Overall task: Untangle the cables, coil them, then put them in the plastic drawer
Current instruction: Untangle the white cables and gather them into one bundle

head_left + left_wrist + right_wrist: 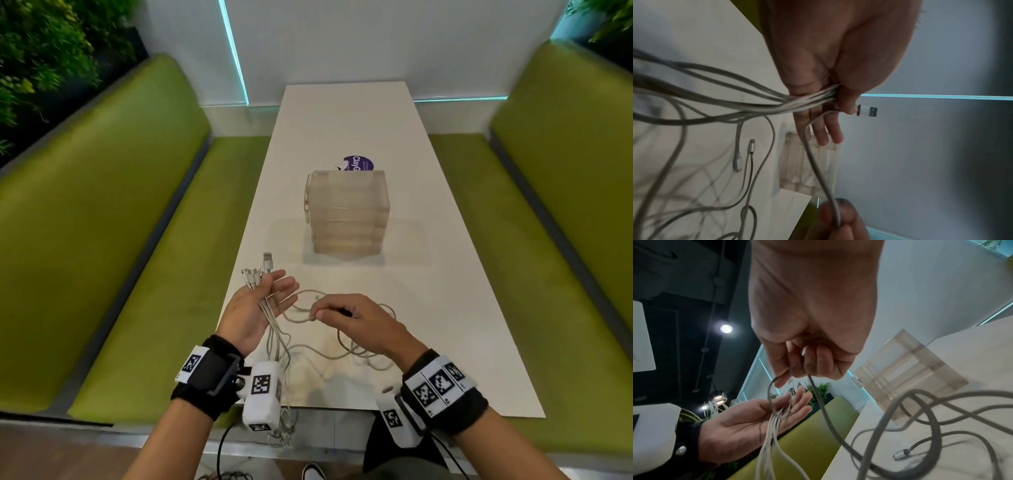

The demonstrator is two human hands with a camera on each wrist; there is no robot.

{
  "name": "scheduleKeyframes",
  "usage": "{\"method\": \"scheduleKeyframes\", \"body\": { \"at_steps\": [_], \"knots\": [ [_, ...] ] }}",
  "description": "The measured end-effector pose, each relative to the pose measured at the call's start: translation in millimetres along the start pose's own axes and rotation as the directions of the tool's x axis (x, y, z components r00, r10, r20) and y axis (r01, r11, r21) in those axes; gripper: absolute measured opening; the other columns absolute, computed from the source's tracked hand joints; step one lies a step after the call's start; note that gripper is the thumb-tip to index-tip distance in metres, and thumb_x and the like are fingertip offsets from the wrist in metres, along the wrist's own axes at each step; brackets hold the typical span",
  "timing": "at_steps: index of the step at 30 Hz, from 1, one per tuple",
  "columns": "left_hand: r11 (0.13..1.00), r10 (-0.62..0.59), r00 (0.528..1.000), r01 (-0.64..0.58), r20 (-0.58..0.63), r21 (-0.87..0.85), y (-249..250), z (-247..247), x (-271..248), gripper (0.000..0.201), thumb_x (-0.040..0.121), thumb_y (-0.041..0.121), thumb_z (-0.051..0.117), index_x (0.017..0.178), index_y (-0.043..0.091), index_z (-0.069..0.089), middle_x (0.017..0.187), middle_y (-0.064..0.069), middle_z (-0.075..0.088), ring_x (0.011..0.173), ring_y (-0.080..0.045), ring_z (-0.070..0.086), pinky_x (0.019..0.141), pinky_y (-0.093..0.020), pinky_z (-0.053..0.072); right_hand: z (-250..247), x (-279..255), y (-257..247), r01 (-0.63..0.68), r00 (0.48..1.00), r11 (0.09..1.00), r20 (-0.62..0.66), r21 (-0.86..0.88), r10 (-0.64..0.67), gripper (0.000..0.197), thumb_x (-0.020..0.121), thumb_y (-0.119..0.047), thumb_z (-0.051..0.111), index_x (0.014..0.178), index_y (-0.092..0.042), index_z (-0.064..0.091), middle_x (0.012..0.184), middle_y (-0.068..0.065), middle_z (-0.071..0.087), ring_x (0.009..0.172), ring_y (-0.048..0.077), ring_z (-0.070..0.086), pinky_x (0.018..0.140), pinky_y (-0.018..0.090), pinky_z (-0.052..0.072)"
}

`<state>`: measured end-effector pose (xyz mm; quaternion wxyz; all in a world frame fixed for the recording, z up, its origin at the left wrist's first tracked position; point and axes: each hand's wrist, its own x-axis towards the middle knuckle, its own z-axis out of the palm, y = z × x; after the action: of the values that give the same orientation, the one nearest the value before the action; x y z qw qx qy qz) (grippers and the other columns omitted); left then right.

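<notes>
My left hand (279, 286) is palm up over the table's near left edge and holds a bundle of pale cables (270, 318); in the left wrist view its thumb (846, 104) presses the bundle (777, 104) against the fingers. A USB plug (268, 258) and several small connectors stick out past the fingertips. My right hand (317, 313) pinches one grey cable (818, 402) between thumb and forefinger, just right of the left hand. More tangled cable (346, 346) lies on the table. The translucent plastic drawer unit (346, 216) stands beyond both hands, shut as far as I can tell.
The narrow white table (342, 120) runs away from me between two green benches (102, 240) (555, 240). A purple round sticker (358, 162) lies behind the drawer unit. Some cable (284, 428) hangs over the table's near edge. Loose connectors (752, 146) rest on the tabletop.
</notes>
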<state>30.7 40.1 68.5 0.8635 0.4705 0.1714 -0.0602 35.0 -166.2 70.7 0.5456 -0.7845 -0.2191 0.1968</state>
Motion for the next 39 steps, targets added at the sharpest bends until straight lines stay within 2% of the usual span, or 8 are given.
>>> {"method": "scheduleKeyframes", "body": {
  "at_steps": [5,8,11,18,23,29,34,39],
  "knots": [
    [0.996,0.068,0.998,-0.067,0.001,-0.063,1.7,6.0,-2.6,0.025,0.101,0.017,0.038,0.102,0.000,0.057,0.060,0.000,0.053,0.066,-0.015,0.065,0.082,-0.038,0.058,2.2,-4.8,2.7,0.001,0.991,1.000,0.133,0.006,-0.002,0.016,0.094,-0.019,0.056,0.092,-0.023,0.072,0.090,-0.015,0.069,0.094,0.004,0.063,0.091,0.028,0.048],
    [0.993,0.080,0.997,-0.081,-0.021,-0.091,7.3,7.5,-5.1,0.025,0.101,0.021,0.038,0.090,0.008,0.056,0.061,0.003,0.046,0.053,-0.009,0.051,0.058,-0.024,0.055,-6.6,-7.6,6.1,-0.044,0.968,0.987,0.237,-0.156,0.080,0.016,0.095,-0.028,0.054,0.088,-0.025,0.068,0.080,-0.022,0.063,0.077,-0.004,0.056,0.076,0.018,0.043],
    [0.980,0.090,0.995,-0.095,-0.038,-0.175,14.4,6.3,-5.3,0.028,0.102,0.023,0.036,0.080,0.012,0.050,0.058,0.004,0.046,0.045,-0.007,0.042,0.045,-0.019,0.042,-20.7,-4.5,23.1,-0.104,0.919,0.906,0.309,-0.409,0.245,0.021,0.095,-0.035,0.053,0.090,-0.020,0.066,0.090,-0.012,0.064,0.088,0.011,0.060,0.081,0.030,0.045],
    [0.965,0.154,0.986,-0.165,-0.069,-0.202,16.3,1.2,-5.3,0.029,0.102,0.027,0.037,0.078,0.013,0.048,0.050,0.008,0.039,0.036,-0.002,0.028,0.038,-0.015,0.027,-60.0,19.7,65.1,-0.286,0.958,0.864,-0.147,-0.415,0.247,0.024,0.096,-0.029,0.051,0.083,-0.014,0.064,0.078,0.000,0.064,0.075,0.020,0.058,0.066,0.029,0.040],
    [0.988,0.143,0.989,-0.141,-0.034,0.068,2.1,12.0,-2.2,0.031,0.100,0.033,0.039,0.088,0.009,0.053,0.052,0.007,0.035,0.040,-0.005,0.025,0.040,-0.017,0.026,-55.6,29.7,38.7,-0.185,0.912,0.979,-0.387,-0.086,0.138,0.032,0.095,-0.033,0.051,0.070,-0.016,0.059,0.061,-0.004,0.053,0.055,0.007,0.046,0.056,0.023,0.036],
    [0.937,0.099,0.991,-0.125,0.095,0.326,-21.2,43.9,-2.7,0.045,0.083,0.039,0.058,0.116,0.009,0.062,0.054,0.011,0.032,0.047,-0.006,0.025,0.045,-0.018,0.028,-21.7,34.1,4.0,-0.077,0.976,0.970,-0.217,-0.230,0.026,0.029,0.095,-0.036,0.052,0.073,-0.022,0.066,0.077,0.003,0.068,0.071,0.019,0.060,0.069,0.034,0.047],
    [0.928,0.143,0.985,-0.168,0.100,0.331,-21.0,48.6,-4.7,0.024,0.087,0.024,0.062,0.094,0.001,0.065,0.051,0.007,0.042,0.044,-0.007,0.027,0.045,-0.021,0.024,-15.8,31.1,0.5,-0.048,0.998,0.924,-0.062,-0.379,0.026,0.023,0.097,-0.025,0.049,0.086,-0.016,0.067,0.064,-0.019,0.055,0.058,-0.001,0.050,0.059,0.023,0.039],
    [0.962,0.213,0.977,-0.215,0.034,0.169,-8.6,41.4,-5.8,0.030,0.099,0.028,0.045,0.076,0.009,0.052,0.048,0.011,0.022,0.042,-0.006,0.018,0.044,-0.021,0.017,-27.3,42.2,23.1,-0.122,0.992,0.905,-0.027,-0.408,0.121,0.017,0.095,-0.018,0.051,0.088,-0.012,0.065,0.080,-0.009,0.062,0.074,0.008,0.055,0.068,0.023,0.043]
  ]
}}
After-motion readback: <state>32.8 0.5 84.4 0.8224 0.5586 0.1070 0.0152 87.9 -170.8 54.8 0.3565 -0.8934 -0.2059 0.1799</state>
